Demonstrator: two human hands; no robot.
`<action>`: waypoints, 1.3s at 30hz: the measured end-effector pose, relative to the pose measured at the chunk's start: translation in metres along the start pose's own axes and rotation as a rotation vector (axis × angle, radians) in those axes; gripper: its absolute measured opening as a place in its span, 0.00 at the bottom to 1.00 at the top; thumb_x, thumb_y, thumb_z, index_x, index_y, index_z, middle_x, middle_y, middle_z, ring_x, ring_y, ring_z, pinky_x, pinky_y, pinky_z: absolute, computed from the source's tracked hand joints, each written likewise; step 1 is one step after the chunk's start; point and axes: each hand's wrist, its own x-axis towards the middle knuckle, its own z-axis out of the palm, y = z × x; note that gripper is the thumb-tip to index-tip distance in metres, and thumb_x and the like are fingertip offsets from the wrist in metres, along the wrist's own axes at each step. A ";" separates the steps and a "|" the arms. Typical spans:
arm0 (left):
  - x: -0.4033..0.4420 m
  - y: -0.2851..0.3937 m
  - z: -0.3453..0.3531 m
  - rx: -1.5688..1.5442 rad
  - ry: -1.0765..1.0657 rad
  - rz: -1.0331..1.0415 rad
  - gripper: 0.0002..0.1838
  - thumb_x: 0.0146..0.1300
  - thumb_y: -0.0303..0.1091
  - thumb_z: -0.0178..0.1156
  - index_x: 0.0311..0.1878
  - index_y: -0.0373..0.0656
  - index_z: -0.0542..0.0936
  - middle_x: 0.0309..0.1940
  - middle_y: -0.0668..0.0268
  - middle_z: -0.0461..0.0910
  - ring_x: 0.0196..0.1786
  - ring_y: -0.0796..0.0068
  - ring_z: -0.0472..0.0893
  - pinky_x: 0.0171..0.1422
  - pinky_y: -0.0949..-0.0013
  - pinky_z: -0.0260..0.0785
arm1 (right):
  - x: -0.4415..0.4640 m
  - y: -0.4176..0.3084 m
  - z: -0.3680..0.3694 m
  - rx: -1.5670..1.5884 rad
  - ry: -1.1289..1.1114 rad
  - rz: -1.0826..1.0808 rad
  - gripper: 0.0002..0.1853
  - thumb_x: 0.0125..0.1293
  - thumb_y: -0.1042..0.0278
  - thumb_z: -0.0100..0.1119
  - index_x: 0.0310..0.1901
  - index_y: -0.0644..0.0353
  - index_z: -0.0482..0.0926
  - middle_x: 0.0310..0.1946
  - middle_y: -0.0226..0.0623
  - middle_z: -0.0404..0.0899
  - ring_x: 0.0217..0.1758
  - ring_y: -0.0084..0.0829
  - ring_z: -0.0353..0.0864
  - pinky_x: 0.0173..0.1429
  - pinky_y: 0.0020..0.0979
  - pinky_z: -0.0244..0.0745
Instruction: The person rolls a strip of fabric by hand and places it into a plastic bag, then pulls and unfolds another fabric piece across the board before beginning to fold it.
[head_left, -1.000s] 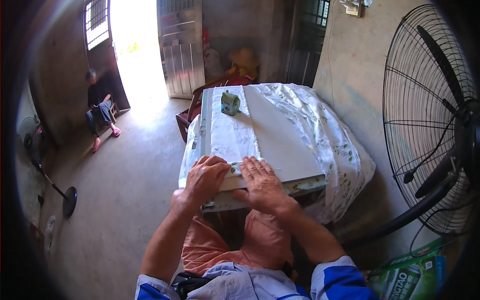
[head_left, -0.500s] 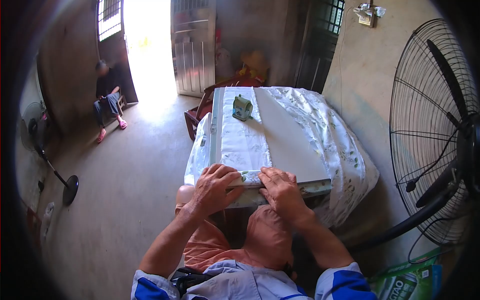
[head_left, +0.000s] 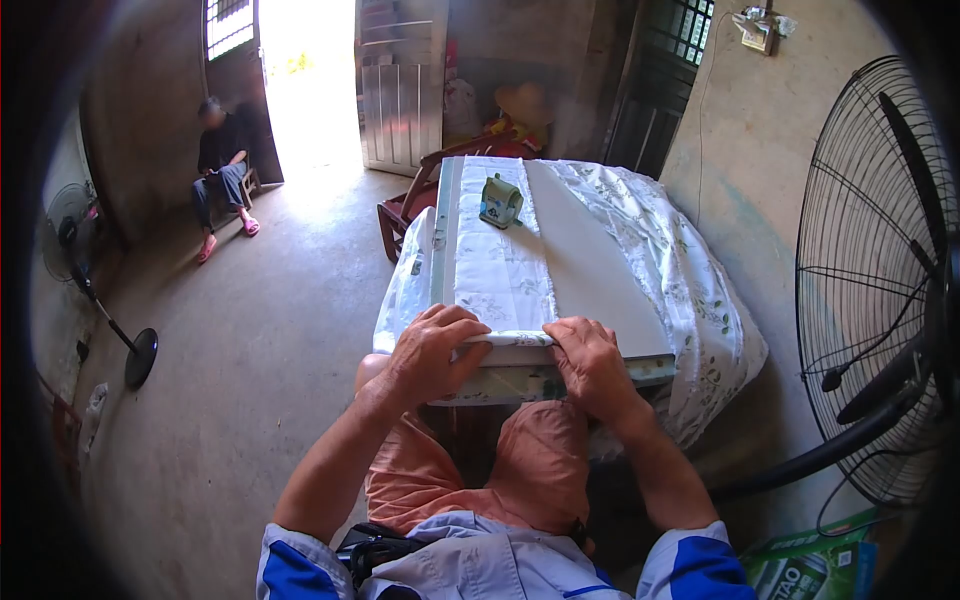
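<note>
A long strip of white leaf-printed fabric [head_left: 497, 270] with a frayed right edge lies lengthwise on the table [head_left: 590, 270]. Its near end is folded over at the table's front edge. My left hand [head_left: 435, 345] has its fingers closed on the left side of that fold, thumb underneath. At the right side of the fold, my right hand [head_left: 588, 358] pinches the fabric with fingers bent over it. A small green packet [head_left: 500, 202] stands on the strip toward its far end.
Bunched printed fabric [head_left: 690, 270] hangs over the table's right side. A large black fan [head_left: 870, 250] stands close on the right, and a smaller fan [head_left: 70, 230] at left. A person [head_left: 222, 155] sits near the open doorway. A wooden chair [head_left: 400, 210] is behind the table.
My view has shifted slightly. Both hands still grip the fabric's near end; the folded edge between them now looks narrower and more tightly turned over.
</note>
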 end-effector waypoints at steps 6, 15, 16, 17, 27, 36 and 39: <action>0.007 -0.006 0.008 -0.020 0.091 -0.050 0.11 0.69 0.35 0.69 0.50 0.40 0.87 0.45 0.53 0.89 0.52 0.51 0.86 0.61 0.53 0.77 | 0.007 0.012 0.008 0.039 0.025 0.079 0.18 0.74 0.67 0.62 0.62 0.61 0.81 0.51 0.43 0.83 0.58 0.47 0.80 0.63 0.47 0.71; 0.014 -0.015 0.021 0.084 0.168 -0.099 0.19 0.72 0.41 0.67 0.59 0.39 0.83 0.48 0.50 0.89 0.52 0.49 0.86 0.62 0.52 0.76 | 0.016 0.020 0.025 0.069 0.095 0.221 0.25 0.75 0.62 0.63 0.67 0.67 0.73 0.52 0.56 0.84 0.56 0.57 0.82 0.62 0.54 0.73; 0.015 -0.015 0.022 0.089 0.159 -0.130 0.20 0.71 0.42 0.67 0.59 0.40 0.83 0.48 0.50 0.89 0.52 0.49 0.86 0.62 0.52 0.75 | 0.016 0.020 0.027 0.060 0.099 0.230 0.26 0.75 0.61 0.63 0.67 0.68 0.72 0.52 0.57 0.84 0.56 0.58 0.82 0.62 0.54 0.73; 0.015 -0.016 0.023 0.095 0.151 -0.161 0.21 0.71 0.43 0.68 0.59 0.40 0.83 0.48 0.50 0.89 0.53 0.49 0.86 0.63 0.52 0.75 | 0.017 0.020 0.028 0.052 0.098 0.238 0.26 0.75 0.61 0.64 0.68 0.68 0.72 0.52 0.57 0.84 0.56 0.58 0.82 0.62 0.54 0.73; 0.021 -0.016 0.021 0.235 0.109 -0.362 0.33 0.63 0.56 0.73 0.63 0.41 0.82 0.53 0.51 0.87 0.59 0.49 0.83 0.67 0.51 0.73 | 0.023 0.018 0.040 -0.136 0.092 0.325 0.30 0.72 0.57 0.67 0.68 0.67 0.70 0.54 0.54 0.83 0.57 0.58 0.83 0.60 0.55 0.75; 0.026 -0.013 0.019 0.328 0.053 -0.464 0.39 0.59 0.63 0.73 0.65 0.42 0.82 0.57 0.52 0.81 0.66 0.50 0.78 0.70 0.49 0.72 | 0.027 0.003 0.037 -0.263 0.098 0.110 0.27 0.70 0.61 0.65 0.66 0.66 0.77 0.63 0.51 0.79 0.69 0.48 0.76 0.70 0.50 0.68; 0.029 -0.014 0.018 0.335 0.041 -0.461 0.39 0.59 0.61 0.74 0.65 0.43 0.82 0.57 0.52 0.81 0.66 0.49 0.77 0.70 0.49 0.71 | 0.028 -0.010 0.044 -0.185 0.032 -0.101 0.28 0.73 0.58 0.60 0.68 0.67 0.77 0.68 0.52 0.77 0.76 0.48 0.72 0.78 0.51 0.60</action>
